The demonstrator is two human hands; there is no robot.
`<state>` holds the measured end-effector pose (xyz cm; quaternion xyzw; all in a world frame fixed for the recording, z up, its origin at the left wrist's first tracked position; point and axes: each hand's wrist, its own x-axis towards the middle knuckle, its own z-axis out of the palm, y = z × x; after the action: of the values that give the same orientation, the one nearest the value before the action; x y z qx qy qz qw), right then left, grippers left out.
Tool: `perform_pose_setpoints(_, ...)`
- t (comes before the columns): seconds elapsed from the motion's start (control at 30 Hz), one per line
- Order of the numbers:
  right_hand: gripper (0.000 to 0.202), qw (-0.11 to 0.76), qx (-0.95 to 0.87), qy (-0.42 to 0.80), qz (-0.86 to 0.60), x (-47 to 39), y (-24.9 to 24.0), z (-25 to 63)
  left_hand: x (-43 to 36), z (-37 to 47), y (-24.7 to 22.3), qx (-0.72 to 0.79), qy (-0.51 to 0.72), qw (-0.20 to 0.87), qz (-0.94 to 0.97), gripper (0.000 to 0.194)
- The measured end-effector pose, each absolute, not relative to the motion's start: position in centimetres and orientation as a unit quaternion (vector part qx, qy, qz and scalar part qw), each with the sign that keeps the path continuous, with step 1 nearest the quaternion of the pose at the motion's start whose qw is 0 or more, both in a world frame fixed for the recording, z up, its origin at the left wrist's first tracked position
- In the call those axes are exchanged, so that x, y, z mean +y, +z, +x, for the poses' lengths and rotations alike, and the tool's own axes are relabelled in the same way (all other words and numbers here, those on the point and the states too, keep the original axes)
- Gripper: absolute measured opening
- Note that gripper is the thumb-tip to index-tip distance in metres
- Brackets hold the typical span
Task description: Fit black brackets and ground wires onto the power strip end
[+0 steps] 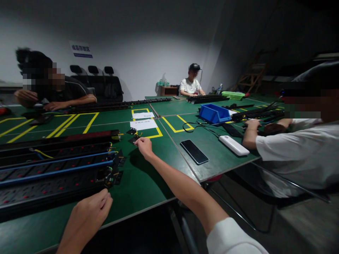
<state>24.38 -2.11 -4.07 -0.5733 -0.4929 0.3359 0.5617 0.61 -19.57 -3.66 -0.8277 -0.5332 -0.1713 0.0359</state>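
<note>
My right hand (pixel 144 146) reaches over the green table with its fingers pinched on a small black plate-like part (pixel 133 140). A slotted black piece (pixel 132 131) and a short yellow wire show just beyond the fingertips. My left hand (pixel 91 211) is closed near the table's front edge; whatever its curled fingers hold, if anything, is hidden. Just beyond it lie long black power strips (pixel 63 180) with red dots and blue edges, side by side. At their right ends, black end plates (pixel 118 177) and yellow-green wires stick out.
White paper labels (pixel 143 125) lie within yellow tape outlines. A phone (pixel 194 151), a white power bank (pixel 233 145) with a cable and a blue bin (pixel 214 113) are to the right. Co-workers sit at the left (pixel 53 84), far side (pixel 191 84) and right (pixel 299 148).
</note>
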Motion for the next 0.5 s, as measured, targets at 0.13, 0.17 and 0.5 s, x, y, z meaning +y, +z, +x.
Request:
perform_pose_setpoints(0.13,0.027,0.564,-0.492,0.338,-0.571,-2.14,-4.04,24.36,-19.47,0.36,-3.84,-0.531,-0.162,0.039,-0.831,0.033)
perform_pose_setpoints(0.17,0.027,0.565,-0.491,0.339,-0.570,-2.11,-4.05,24.36,-19.45,0.32,-3.88,-0.530,-0.161,0.040,-0.832,0.033)
perform_pose_setpoints(0.5,0.027,0.567,-0.486,0.339,-0.571,-2.01,-4.08,24.22,-19.42,0.81,-3.60,-0.533,-0.173,0.044,-0.827,0.035)
